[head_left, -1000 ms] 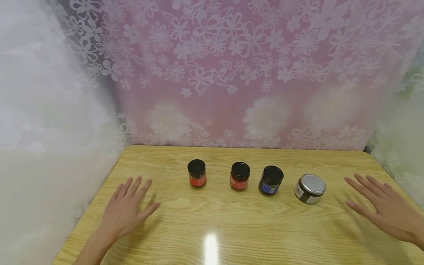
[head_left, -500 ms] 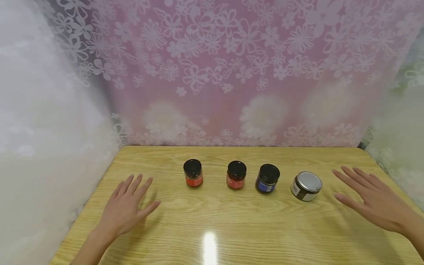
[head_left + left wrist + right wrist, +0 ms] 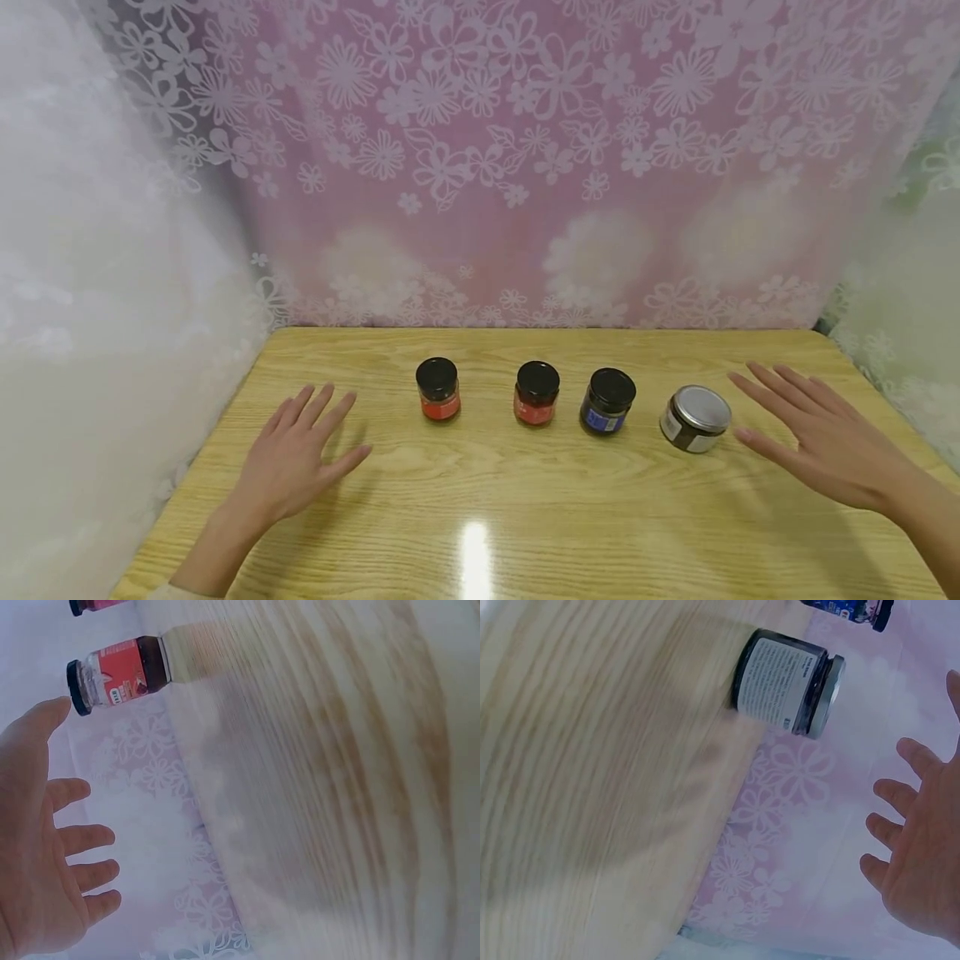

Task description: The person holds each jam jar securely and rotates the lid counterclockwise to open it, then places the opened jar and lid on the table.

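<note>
Four lidded jars would exceed a plain count, so several jars stand upright in a loose row on the wooden table. Leftmost is a black-lidded jar with a bright red label. Right of it come a black-lidded jar with a paler red label and a black-lidded jar with a blue label. A wider silver-lidded jar with a white label ends the row. My left hand hovers at the left, fingers spread, holding nothing. Close to the silver-lidded jar's right side, my right hand hovers with straight fingers, also holding nothing.
A pink floral curtain hangs behind the table's far edge. Pale cloth closes off the left side, and more light cloth hangs at the right.
My right hand has moved left and away from me, nearer the silver-lidded jar. The left hand has shifted only slightly. The head view has turned a little; the jars stay put.
</note>
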